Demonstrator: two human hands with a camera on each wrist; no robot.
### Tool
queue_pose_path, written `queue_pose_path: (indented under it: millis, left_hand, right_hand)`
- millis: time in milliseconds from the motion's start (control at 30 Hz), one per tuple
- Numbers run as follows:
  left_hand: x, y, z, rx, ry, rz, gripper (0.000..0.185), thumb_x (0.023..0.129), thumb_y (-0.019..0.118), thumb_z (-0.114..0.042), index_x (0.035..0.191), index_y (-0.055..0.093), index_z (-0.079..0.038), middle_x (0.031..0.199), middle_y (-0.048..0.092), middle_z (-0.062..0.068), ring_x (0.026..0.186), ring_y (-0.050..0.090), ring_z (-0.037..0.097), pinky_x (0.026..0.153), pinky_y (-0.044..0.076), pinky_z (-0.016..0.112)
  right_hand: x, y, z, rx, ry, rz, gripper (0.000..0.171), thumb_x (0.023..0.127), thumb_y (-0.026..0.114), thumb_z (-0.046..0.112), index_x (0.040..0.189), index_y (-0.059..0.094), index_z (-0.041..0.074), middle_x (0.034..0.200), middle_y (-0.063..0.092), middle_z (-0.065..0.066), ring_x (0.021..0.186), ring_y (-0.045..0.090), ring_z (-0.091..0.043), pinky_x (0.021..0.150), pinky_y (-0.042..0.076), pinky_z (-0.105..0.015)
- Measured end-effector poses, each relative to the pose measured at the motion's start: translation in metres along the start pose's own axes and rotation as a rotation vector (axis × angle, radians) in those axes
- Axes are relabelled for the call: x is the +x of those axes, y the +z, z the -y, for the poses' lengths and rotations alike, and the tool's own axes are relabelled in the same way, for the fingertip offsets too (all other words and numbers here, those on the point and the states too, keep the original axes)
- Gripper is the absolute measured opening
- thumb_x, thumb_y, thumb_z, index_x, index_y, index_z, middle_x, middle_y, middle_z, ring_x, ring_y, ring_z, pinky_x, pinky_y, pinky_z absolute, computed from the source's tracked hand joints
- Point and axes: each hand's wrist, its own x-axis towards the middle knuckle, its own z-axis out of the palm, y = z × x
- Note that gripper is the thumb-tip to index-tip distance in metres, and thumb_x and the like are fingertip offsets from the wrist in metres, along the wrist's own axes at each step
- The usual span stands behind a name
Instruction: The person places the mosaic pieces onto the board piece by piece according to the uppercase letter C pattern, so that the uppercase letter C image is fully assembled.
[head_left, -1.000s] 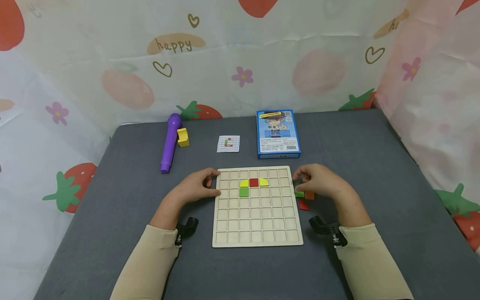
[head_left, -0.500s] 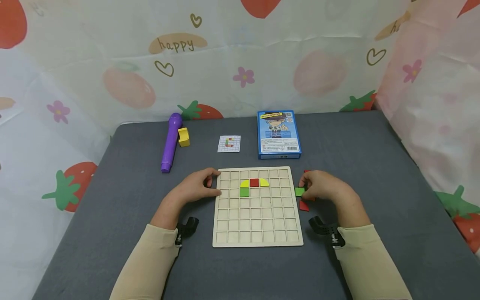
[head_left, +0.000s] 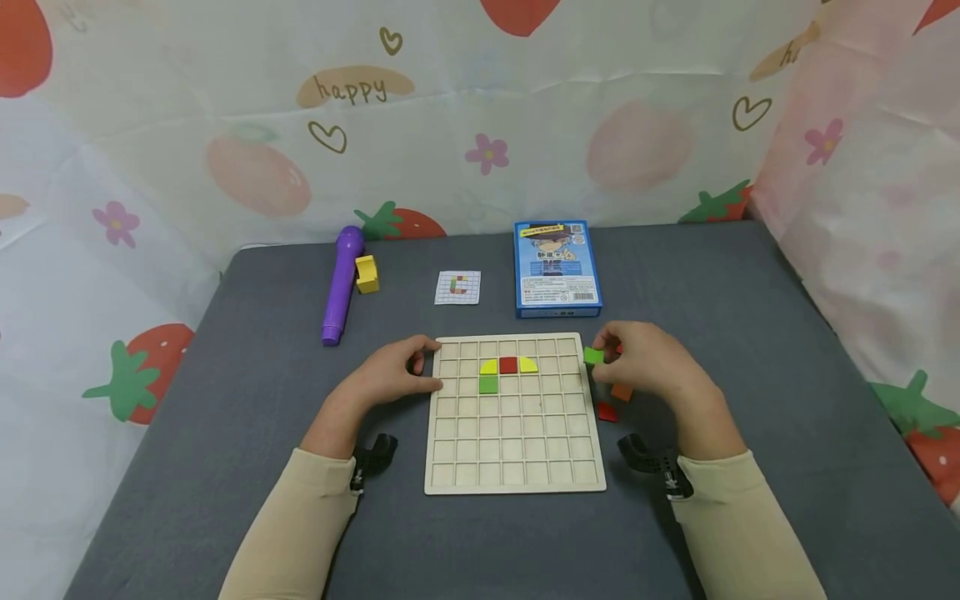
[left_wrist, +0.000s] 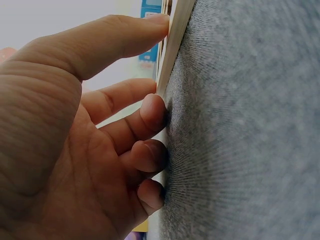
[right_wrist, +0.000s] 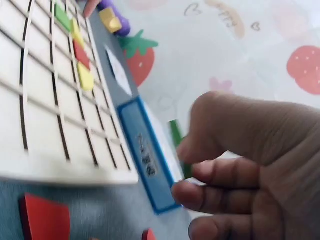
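You have the bright green square tile at the left tip of your right grip, pinched between thumb and fingertips, lifted off the dark grey cloth-covered bench. From that grip, the pale wooden gridded board spreads leftward; its right edge is closest. Your left grip, thumb and fingers spread, touches the board's opposite edge. An orange tile lies just nearside of your right grip.

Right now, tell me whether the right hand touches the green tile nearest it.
Touching: the head view shows the right hand pinching the green tile between thumb and finger.
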Motion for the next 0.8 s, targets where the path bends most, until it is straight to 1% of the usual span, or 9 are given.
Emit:
queue_pose_path:
  millis: [167,233,333,433,533,667,800]
  left_hand:
    - [0.0,0.0,0.0,-0.002,-0.001,0.002,0.055,0.088,0.083,-0.027,0.135,0.06,-0.01,0.086,0.052,0.004,0.073,0.046,0.019,0.069,0.037,0.035]
    - [0.0,0.0,0.0,0.0,-0.003,0.003,0.055,0.088,0.083,-0.028,0.135,0.06,-0.01,0.086,0.052,0.004,0.073,0.046,0.019,0.069,0.037,0.035]
    - [0.0,0.0,-0.001,0.002,-0.006,0.004,0.056,0.088,0.083,-0.028,0.135,0.06,-0.01,0.086,0.052,0.004,0.074,0.047,0.019,0.069,0.037,0.035]
    - [0.0,0.0,0.0,0.0,-0.006,0.004,0.056,0.088,0.083,-0.029,0.135,0.06,-0.011,0.086,0.052,0.004,0.074,0.047,0.019,0.069,0.036,0.036]
    - [0.0,0.0,0.0,-0.001,0.0,0.002,0.055,0.088,0.083,-0.028,0.135,0.06,-0.01,0.086,0.052,0.004,0.073,0.046,0.019,0.069,0.036,0.036]
    - [0.0,0.0,0.001,-0.002,0.007,-0.002,0.055,0.088,0.083,-0.028,0.134,0.061,-0.01,0.086,0.051,0.004,0.073,0.046,0.019,0.068,0.036,0.035]
    - [-0.001,0.0,0.001,0.001,0.005,-0.004,0.055,0.088,0.083,-0.028,0.134,0.061,-0.01,0.086,0.052,0.004,0.073,0.046,0.018,0.069,0.036,0.035]
  right_hand:
    - [-0.001,0.007,0.019,0.085,-0.032,-0.115,0.029,0.084,0.072,0.015,0.111,0.068,0.006,0.097,0.064,-0.008,0.073,0.055,-0.023,0.064,0.045,-0.038]
    - [-0.001,0.014,0.028,0.116,-0.052,-0.143,0.029,0.083,0.07,0.016,0.111,0.069,0.007,0.099,0.064,-0.007,0.073,0.055,-0.023,0.063,0.045,-0.038]
    - [-0.001,0.029,0.041,0.164,-0.101,-0.155,0.031,0.082,0.069,0.016,0.112,0.07,0.01,0.1,0.064,-0.005,0.074,0.055,-0.022,0.06,0.045,-0.037]
    - [0.0,0.044,0.051,0.192,-0.153,-0.133,0.029,0.081,0.069,0.015,0.109,0.071,0.011,0.097,0.064,-0.001,0.072,0.055,-0.02,0.06,0.045,-0.036]
    - [0.002,0.058,0.059,0.189,-0.198,-0.075,0.026,0.08,0.068,0.014,0.105,0.071,0.01,0.091,0.062,0.001,0.067,0.053,-0.017,0.06,0.043,-0.034]
    - [0.005,0.077,0.065,0.132,-0.244,0.007,0.022,0.08,0.07,0.015,0.102,0.072,0.011,0.082,0.059,0.003,0.066,0.049,-0.014,0.062,0.04,-0.032]
    - [0.008,0.092,0.069,0.051,-0.288,0.043,0.019,0.081,0.074,0.015,0.1,0.073,0.012,0.075,0.056,0.005,0.068,0.05,-0.012,0.064,0.04,-0.031]
